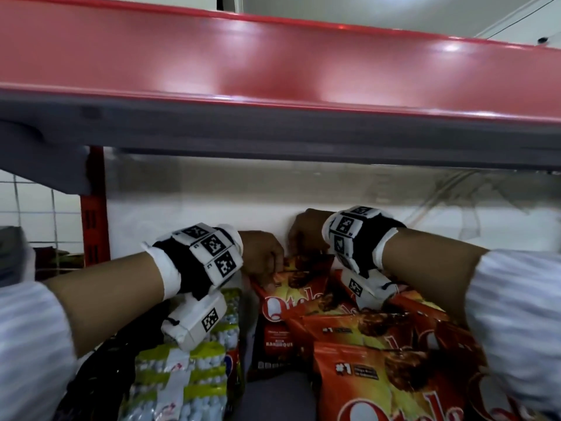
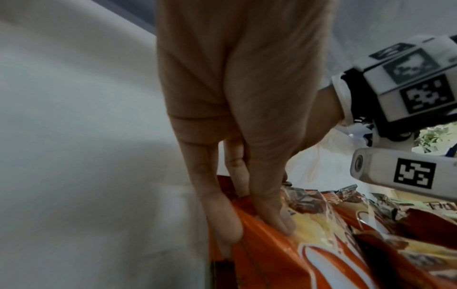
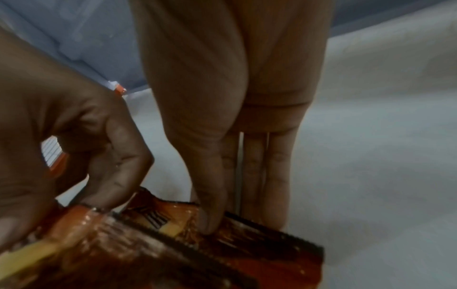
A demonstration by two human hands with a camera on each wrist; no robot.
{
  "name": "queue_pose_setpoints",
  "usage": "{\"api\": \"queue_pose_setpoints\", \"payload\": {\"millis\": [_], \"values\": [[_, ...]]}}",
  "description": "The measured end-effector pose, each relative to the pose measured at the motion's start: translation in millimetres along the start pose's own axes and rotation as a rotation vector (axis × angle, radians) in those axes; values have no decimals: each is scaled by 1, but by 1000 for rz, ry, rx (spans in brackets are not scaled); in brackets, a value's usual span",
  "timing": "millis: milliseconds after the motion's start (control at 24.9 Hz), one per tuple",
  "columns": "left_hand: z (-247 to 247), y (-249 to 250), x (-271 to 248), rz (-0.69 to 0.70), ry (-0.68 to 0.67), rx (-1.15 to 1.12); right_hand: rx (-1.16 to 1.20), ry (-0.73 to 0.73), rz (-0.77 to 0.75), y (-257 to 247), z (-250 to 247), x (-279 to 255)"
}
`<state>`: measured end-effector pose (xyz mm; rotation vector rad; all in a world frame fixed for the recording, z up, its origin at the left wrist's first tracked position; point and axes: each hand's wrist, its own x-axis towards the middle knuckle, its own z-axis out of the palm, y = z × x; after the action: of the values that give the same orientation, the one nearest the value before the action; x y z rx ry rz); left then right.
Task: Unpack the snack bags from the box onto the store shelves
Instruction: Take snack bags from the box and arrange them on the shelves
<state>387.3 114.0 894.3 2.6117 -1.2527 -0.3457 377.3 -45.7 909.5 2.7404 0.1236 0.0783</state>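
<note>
Both hands reach deep under the red shelf (image 1: 273, 65) overhead, whose grey front lip hangs low and leaves only a shallow slot of room above the wrists. The left hand (image 1: 262, 253) pinches the top left corner of the rearmost orange barbecue snack bag (image 1: 299, 287), thumb on the printed face and fingers (image 2: 222, 215) behind it. The right hand (image 1: 306, 235) pinches the crimped top seam of the same bag, thumb in front, straight fingers (image 3: 277, 176) behind. The bag stands nearly upright, close against the pale back wall (image 1: 197, 220), with little room behind it. Its film is glossy and crinkled, with a serrated top edge. More orange bags (image 1: 379, 360) of the same print lie stacked and overlapping in front and to the right, crowding the right forearm. Just left of them sits a packet in green-and-white wrap (image 1: 182, 375), under the left wrist. A narrow grey strip of shelf floor (image 1: 273, 399) shows between the two groups. A red slotted upright (image 1: 94, 208) closes the left side, with wire grid (image 1: 36, 208) beyond
</note>
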Motion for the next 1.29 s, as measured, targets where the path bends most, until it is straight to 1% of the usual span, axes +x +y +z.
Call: {"api": "queue_pose_setpoints", "payload": {"millis": [80, 161, 282, 322, 362, 442, 483, 523, 563, 644, 684, 724, 804, 845, 885, 1006, 1046, 1126, 1287], "values": [[1, 4, 2, 18, 85, 49, 72, 30, 17, 0, 0, -2], [4, 11, 3, -4, 109, 108, 185, 33, 49, -2, -3, -9], [9, 18, 2, -70, 63, 255, 389, -116, 35, 6, -18, -19], [9, 19, 1, -77, 70, 319, 463, -160, 40, 13, -26, -25], [9, 20, 0, -76, 94, 371, 506, -182, 55, 20, -33, -34], [8, 23, -5, -65, 189, 388, 493, -213, 87, 37, -42, -54], [10, 25, -7, -58, 232, 368, 472, -244, 105, 45, -41, -65], [12, 27, -9, -62, 232, 319, 451, -267, 125, 51, -39, -74], [16, 29, -11, -83, 172, 230, 438, -274, 144, 55, -35, -82], [27, 35, -15, -153, -33, 16, 423, -236, 148, 54, -27, -91], [32, 38, -15, -174, -95, -25, 415, -205, 129, 49, -23, -92], [36, 41, -14, -177, -108, -18, 405, -171, 103, 41, -20, -91], [39, 45, -11, -162, -59, 39, 384, -124, 41, 22, -14, -83], [39, 47, -9, -157, -34, 37, 378, -131, 12, 14, -11, -77], [39, 46, -7, -158, -31, -5, 372, -159, -9, 5, -9, -70], [39, 42, -7, -162, -77, -207, 308, -266, -37, -10, -3, -51], [39, 40, -8, -159, -94, -252, 275, -270, -44, -11, -2, -46], [37, 35, -11, -147, -119, -299, 243, -229, -45, -12, -1, -42], [31, 28, -18, -151, -78, -337, 330, -181, -18, -7, 0, -43]]}}
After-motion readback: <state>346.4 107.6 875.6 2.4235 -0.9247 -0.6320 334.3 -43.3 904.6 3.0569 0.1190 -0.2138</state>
